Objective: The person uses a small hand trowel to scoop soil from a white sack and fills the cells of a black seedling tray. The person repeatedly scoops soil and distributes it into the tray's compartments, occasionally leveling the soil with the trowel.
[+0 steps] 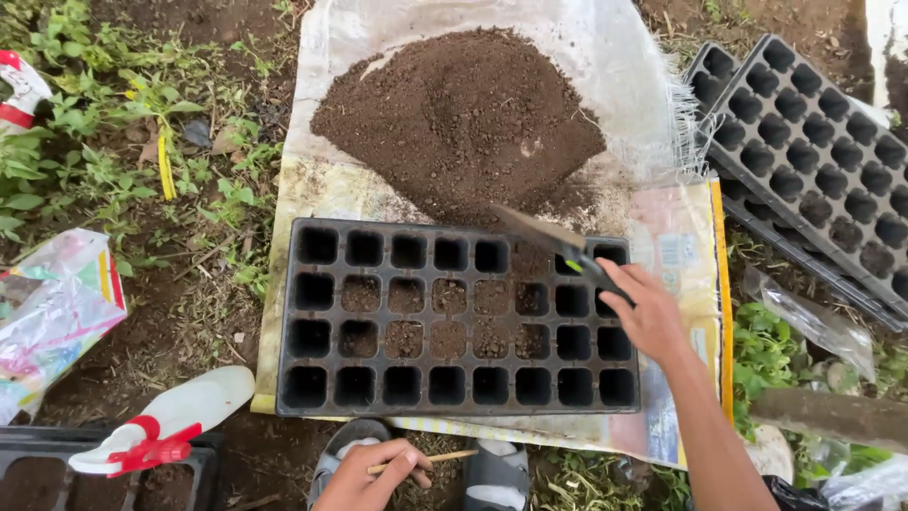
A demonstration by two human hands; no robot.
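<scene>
A black plastic seedling tray (459, 319) with rows of square cells is laid flat on a white woven plastic sack (653, 114) spread over the ground, so that spilled material is caught by the sheet. A mound of dark brown potting soil (459, 118) is heaped on the sack just beyond the tray's far edge, within short reach. A small trowel with a black handle and a dirt-coated blade (544, 234) is gripped by the right hand (648, 317), fingers closed round the handle; the blade is held over the tray's far right cells, pointing toward the mound. Several central cells are partly filled with soil; the outer cells are seen empty.

A thin wooden stick (445, 458) is pinched in the closed fingers of the left hand (369, 478), held low at the tray's near edge, above two grey sandals (350, 445).

A stack of empty black trays (813, 161) is kept to the right. A white spray bottle with a red trigger (165, 421) lies to the left.
</scene>
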